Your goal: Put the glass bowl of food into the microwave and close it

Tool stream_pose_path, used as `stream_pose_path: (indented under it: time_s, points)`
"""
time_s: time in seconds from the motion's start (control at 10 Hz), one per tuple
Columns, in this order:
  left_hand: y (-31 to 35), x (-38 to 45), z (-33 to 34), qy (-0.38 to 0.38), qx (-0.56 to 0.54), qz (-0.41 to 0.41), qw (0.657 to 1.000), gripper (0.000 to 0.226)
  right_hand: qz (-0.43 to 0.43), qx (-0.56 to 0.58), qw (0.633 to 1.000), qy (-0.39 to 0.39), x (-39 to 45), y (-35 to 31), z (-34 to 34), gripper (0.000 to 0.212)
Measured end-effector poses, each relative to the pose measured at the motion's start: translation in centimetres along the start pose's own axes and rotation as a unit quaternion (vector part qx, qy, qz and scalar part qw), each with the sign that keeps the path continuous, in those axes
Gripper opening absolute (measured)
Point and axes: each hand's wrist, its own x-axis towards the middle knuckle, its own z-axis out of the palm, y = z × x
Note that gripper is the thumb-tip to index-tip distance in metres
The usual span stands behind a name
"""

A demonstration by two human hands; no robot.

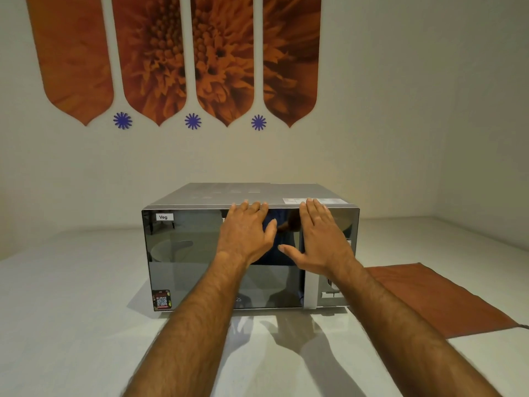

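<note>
A pale counter [71, 310] runs to a wall [415, 110] hung with four orange flower panels [154, 58] and three blue stars [193, 121]; a microwave [200, 196] stands in the middle of the counter, its mirrored door [186, 267] shut flush with the body; a rust-coloured mat [440, 299] lies flat just right of it. The left hand [246, 233] rests flat against the door, fingers spread and reaching its top edge, holding nothing; the right hand [320, 236] lies likewise open over the door's right edge, gripping nothing. A "Veg" label [164, 216] sits at the door's top left, a QR sticker [161, 300] at its bottom left; the bowl cannot be made out behind the reflective glass.
</note>
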Motion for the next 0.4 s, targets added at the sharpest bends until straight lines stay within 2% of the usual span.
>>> stream_pose_path:
  time_s: [0.2,0.3,0.4]
  points:
    - [-0.3,-0.6,0.3,-0.027,0.024,0.01,0.999,0.084,-0.021,0.058,0.998,0.002,-1.2,0.9,-0.6,0.111]
    - [-0.2,-1.8,0.8,0.004,0.034,0.001,0.999,0.098,-0.017,0.14,0.988,0.064,-3.3,0.7,-1.6,0.098]
    - [0.1,-3.4,1.5,0.027,0.035,-0.003,0.999,0.109,0.025,0.317,0.929,0.188,-5.9,-0.7,-4.3,0.077]
